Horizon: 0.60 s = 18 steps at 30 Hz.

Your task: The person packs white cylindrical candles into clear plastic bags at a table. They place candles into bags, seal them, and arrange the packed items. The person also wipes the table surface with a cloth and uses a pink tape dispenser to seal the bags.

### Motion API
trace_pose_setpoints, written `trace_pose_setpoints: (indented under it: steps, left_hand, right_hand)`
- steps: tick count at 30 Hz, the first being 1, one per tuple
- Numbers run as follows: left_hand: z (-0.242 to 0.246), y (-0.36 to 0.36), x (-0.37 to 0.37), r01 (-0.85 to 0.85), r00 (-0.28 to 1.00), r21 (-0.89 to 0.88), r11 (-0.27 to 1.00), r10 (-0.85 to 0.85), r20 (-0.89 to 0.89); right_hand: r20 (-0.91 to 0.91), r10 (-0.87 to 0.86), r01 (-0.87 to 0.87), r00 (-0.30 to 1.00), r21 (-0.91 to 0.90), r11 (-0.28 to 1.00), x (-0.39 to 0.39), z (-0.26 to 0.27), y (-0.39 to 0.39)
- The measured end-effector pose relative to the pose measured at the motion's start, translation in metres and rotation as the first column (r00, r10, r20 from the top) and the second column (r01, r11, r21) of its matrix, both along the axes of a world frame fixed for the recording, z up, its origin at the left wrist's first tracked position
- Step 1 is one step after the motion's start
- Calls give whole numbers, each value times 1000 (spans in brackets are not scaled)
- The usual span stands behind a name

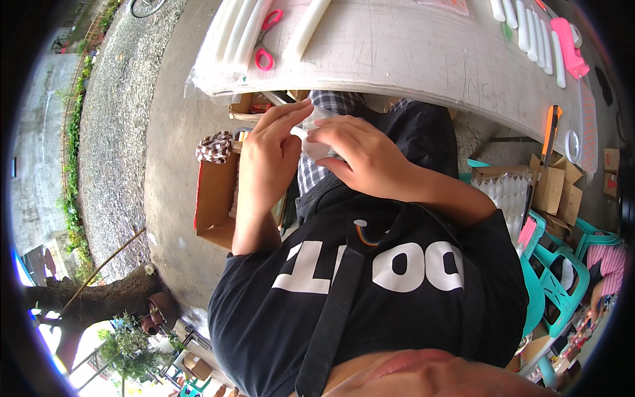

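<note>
Before my lap, below the table's near edge, my right hand (pixel 364 156) has its fingers curled round a white candle (pixel 313 149), seen nearly end-on, with clear plastic film (pixel 317 116) about it. My left hand (pixel 275 144) is raised flat beside it, fingers extended towards the film and the candle; whether its palm presses on them cannot be told. On the table (pixel 397 54) lie long white candles (pixel 243 37) on plastic at the left, scissors with pink handles (pixel 265 42) beside them, and another white candle (pixel 307 30).
Shorter white candles (pixel 533 37), a pink tape dispenser (pixel 568 47), an orange utility knife (pixel 550 129) and a tape roll (pixel 572 146) lie towards the table's right. Cardboard boxes (pixel 216 198) stand below at the left. Teal plastic chairs (pixel 560 283) and a person in pink stripes (pixel 606 263) are at the right.
</note>
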State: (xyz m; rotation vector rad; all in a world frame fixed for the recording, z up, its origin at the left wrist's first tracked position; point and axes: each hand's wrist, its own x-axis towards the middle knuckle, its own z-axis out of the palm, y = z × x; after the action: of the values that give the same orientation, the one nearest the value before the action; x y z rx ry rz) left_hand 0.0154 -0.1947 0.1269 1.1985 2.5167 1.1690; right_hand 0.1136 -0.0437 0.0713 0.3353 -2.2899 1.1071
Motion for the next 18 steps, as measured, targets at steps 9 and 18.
trace_pose_setpoints:
  steps: [9, 18]
  left_hand:
    - [-6, -6, -1, -21, 999, 24, 999, 20, 50]
    - [-9, -3, -5, 20, 999, 22, 1000, -19, -39]
  right_hand:
    - [-190, -239, 300, 952, 439, 847, -129, -24, 56]
    - [-268, -300, 366, 915, 247, 897, -127, 5, 82]
